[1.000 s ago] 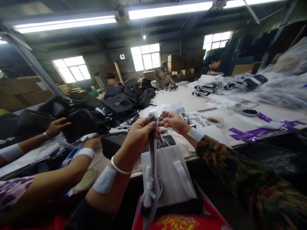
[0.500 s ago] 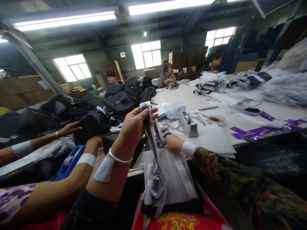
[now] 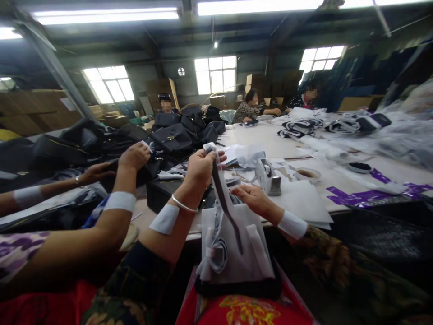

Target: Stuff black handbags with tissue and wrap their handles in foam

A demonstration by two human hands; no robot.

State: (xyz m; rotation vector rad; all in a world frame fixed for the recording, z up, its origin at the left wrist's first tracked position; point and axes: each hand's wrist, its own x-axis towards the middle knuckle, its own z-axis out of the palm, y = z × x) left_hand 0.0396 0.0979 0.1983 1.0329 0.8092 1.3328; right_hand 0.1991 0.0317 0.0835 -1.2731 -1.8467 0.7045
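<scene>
- In the head view, my left hand (image 3: 201, 169) pinches the top of a dark strap (image 3: 223, 196) in a pale, see-through sleeve.
- 0.5 s ago the strap's lower run passed down by the coiled strap (image 3: 220, 256); now it hangs to the right of that coil.
- My right hand (image 3: 253, 198) has its fingers half bent, near the strap's middle; I cannot tell whether they grip anything.
- The neighbour's nearer hand (image 3: 135, 155) has risen beside the black bags (image 3: 172, 137).
- The strap is in front of me, above and across the white sheet (image 3: 248, 225) on my lap.
- Its long axis slants steeply: upper end up and left in my fingers, dark lower tip down and right over the sheet.
</scene>
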